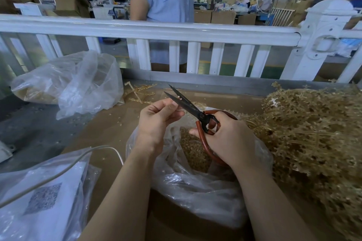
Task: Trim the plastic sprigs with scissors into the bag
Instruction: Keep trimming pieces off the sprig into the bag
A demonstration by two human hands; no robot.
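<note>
My right hand (229, 139) grips the red-brown handles of black scissors (188, 103), whose blades stand slightly apart and point up-left. My left hand (156, 117) pinches a small pale sprig stub (179, 98) held between the blades. Both hands hover above an open clear plastic bag (195, 186) that holds tan cut pieces (192, 148). A large heap of tan plastic sprigs (313, 137) lies at the right, beside my right hand.
A second clear bag (78, 84) with tan material lies at the back left. A bag with printed sheets (43, 201) and a white cable (64, 170) sit at the front left. A white fence (156, 31) borders the brown table; a person stands behind it. Loose sprigs (137, 90) lie near the fence.
</note>
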